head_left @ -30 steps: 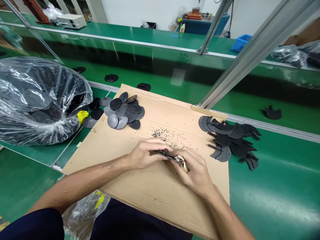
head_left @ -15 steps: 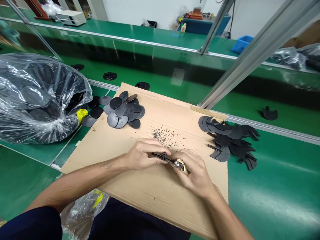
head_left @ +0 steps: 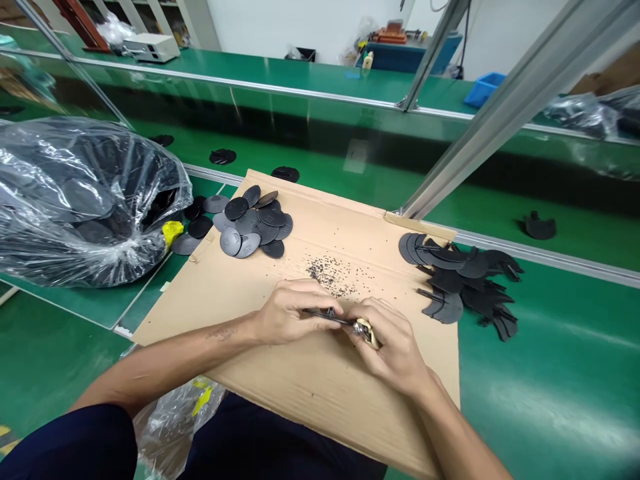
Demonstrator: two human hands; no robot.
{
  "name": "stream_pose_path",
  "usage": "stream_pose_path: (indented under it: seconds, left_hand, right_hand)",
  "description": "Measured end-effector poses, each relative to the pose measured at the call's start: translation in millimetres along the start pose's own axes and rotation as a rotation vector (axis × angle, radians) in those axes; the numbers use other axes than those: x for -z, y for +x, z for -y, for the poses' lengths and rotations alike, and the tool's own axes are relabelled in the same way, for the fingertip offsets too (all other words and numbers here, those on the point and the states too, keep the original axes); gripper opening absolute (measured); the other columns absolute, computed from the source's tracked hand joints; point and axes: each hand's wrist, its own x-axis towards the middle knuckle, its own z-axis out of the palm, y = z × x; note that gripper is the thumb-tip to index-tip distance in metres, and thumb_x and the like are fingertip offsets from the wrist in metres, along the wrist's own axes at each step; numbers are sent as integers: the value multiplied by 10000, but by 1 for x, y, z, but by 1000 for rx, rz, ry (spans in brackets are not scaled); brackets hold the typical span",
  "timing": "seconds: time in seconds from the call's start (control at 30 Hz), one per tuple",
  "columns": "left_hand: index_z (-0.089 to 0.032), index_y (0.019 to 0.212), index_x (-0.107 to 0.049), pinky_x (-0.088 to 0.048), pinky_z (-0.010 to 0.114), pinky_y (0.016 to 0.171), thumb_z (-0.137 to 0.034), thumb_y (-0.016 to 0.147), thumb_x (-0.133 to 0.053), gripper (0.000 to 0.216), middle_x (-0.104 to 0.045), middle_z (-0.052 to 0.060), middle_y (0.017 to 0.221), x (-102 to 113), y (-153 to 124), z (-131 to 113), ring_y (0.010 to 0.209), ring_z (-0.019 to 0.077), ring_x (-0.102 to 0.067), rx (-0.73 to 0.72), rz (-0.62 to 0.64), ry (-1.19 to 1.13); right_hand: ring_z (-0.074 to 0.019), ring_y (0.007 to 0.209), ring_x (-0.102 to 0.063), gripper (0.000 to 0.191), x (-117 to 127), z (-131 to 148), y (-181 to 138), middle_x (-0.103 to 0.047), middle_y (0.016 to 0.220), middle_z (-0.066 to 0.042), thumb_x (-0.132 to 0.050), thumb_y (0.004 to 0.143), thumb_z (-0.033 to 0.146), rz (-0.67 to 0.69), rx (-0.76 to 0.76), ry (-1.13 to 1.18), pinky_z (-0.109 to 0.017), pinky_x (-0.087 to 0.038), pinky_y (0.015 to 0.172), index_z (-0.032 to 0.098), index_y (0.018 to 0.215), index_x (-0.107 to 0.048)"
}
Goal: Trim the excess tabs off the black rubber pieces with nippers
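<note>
Edge-on between the fingers of my left hand (head_left: 286, 312) is a thin black plastic disc part (head_left: 320, 313) with a small raised piece on it. My right hand (head_left: 393, 340) is closed around small nippers (head_left: 368, 332) with cream-coloured grips and a metal head. The head of the nippers meets the right end of the part; the jaws are too small to make out. Both hands are close together over a cardboard sheet (head_left: 240, 393). Just beyond them, tiny black clippings (head_left: 333, 275) lie scattered on the cardboard.
Round black discs (head_left: 255, 223) are piled at the cardboard's left. Black parts with prongs (head_left: 450, 280) lie heaped at the right edge. A clear plastic bag (head_left: 90, 200) of black discs stands at left. A metal post (head_left: 465, 120) slants up behind the cardboard.
The view has shifted slightly, so the surroundings sit a little lower and to the right. My hands keep nearly the same hold; the part has tilted slightly flatter.
</note>
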Motion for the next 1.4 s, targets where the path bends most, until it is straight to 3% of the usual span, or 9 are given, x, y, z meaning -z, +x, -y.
stream_pose_path:
  seconds: [0.17,0.33,0.47,0.57,0.7,0.87,1.07,1.4]
  left_hand:
    - [-213,1089,-781,-567,344,778,-315,902,-715,223,-791,97,927,-1,3,4,826,196,-706,-23,27,-58]
    - [-224,1026,-793,-561,347,795,-289,854,-774,184,-789,78,883,0,3,7,824,195,-704,-74,-1,-91]
    - [-189,1090,-753,-578,309,788,-344,834,-795,302,-773,79,923,-3,0,6,841,181,-715,170,-1,-291]
    - [-165,998,-723,-575,288,788,-412,796,-821,333,-752,77,936,-4,2,9,867,180,-708,370,-39,-482]
    - [-145,911,-704,-553,270,739,-476,714,-868,418,-720,60,869,2,10,15,809,170,-676,533,-105,-677]
    - [-132,924,-689,-490,220,576,-473,677,-893,468,-696,41,785,13,15,15,633,124,-625,691,19,-842]
    - [-123,848,-702,-475,224,612,-501,656,-897,466,-692,49,763,16,11,16,680,140,-632,646,154,-768]
    - [-132,871,-745,-496,261,675,-509,705,-861,428,-725,78,801,15,7,18,712,167,-663,594,279,-696]
  right_hand:
    - [-197,741,-675,117,0,1,2,-727,837,-55,-598,919,159,-9,-12,36,-331,-537,698,246,988,-636]
    - [-190,708,-651,92,-1,1,2,-716,803,-45,-618,912,165,-6,-16,12,-322,-515,668,241,961,-635]
    - [-182,731,-660,124,-3,4,0,-733,861,-50,-612,919,135,-35,-5,23,-316,-513,679,238,987,-625]
    - [-185,739,-654,125,-3,7,-1,-718,860,-47,-618,928,144,-83,-39,26,-318,-512,677,239,1008,-621]
    - [-196,723,-619,79,2,4,0,-678,834,-42,-621,953,213,-124,-132,4,-335,-503,676,239,1027,-629]
    - [-252,857,-584,237,2,-7,2,-681,913,-83,-584,968,240,-104,-104,-235,-390,-484,747,234,1194,-654]
    - [-241,867,-548,274,-4,-9,-3,-680,936,-93,-538,976,211,-10,-33,-361,-359,-427,729,182,1222,-654]
    - [-192,743,-488,238,-5,-6,-4,-692,854,-63,-508,1021,274,-20,18,-334,-331,-377,688,178,1147,-686]
